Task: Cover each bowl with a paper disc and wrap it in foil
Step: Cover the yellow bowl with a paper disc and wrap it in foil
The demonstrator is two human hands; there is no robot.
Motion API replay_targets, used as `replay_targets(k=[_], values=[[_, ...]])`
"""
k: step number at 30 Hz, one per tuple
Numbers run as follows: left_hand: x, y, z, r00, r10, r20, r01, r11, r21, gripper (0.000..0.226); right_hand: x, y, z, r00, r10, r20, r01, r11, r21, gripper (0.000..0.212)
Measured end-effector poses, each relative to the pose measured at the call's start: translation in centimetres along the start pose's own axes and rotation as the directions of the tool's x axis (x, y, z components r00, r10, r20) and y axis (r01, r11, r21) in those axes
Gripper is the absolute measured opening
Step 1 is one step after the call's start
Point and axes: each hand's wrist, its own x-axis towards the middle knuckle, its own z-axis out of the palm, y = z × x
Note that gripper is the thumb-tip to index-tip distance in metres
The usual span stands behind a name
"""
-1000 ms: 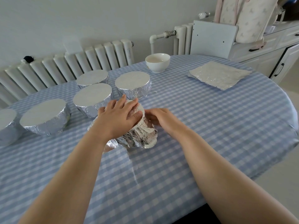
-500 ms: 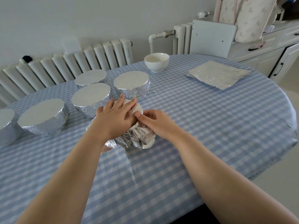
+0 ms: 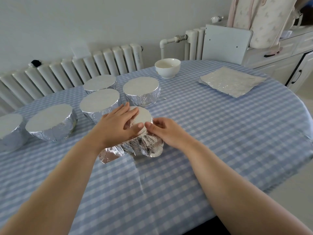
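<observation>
A bowl topped by a white paper disc (image 3: 144, 116) stands mid-table, with crinkled foil (image 3: 138, 146) folded up its near side and one corner lying loose on the cloth at the lower left. My left hand (image 3: 118, 126) lies flat on the disc, fingers straight, pressing foil at the rim. My right hand (image 3: 162, 131) pinches the foil edge at the bowl's right rim. Several foil-wrapped bowls (image 3: 100, 106) stand to the left and behind. An uncovered white bowl (image 3: 167, 67) sits at the far side.
A flat stack of foil sheets (image 3: 232, 81) lies at the far right of the blue checked tablecloth (image 3: 220, 133). A radiator (image 3: 76, 67) runs along the wall behind the table. White cabinets (image 3: 279, 63) stand at the right.
My left hand has slid a little left, baring more of the paper disc. My right hand has come up from the bowl's side to the right rim, pinching foil there.
</observation>
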Motion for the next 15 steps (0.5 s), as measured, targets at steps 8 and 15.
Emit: replay_targets(k=[8,15], values=[[-1.0,1.1,0.1,0.994,-0.108,-0.020,0.108,0.994,0.012,0.139,1.0,0.5,0.0,1.000,0.001,0.001,-0.001,1.000,-0.012,0.042],[-1.0,1.5,0.3,0.990,-0.140,-0.027,0.141,0.990,0.032,0.143,1.2,0.3,1.4,0.990,0.142,-0.014,-0.124,0.907,0.401,0.031]])
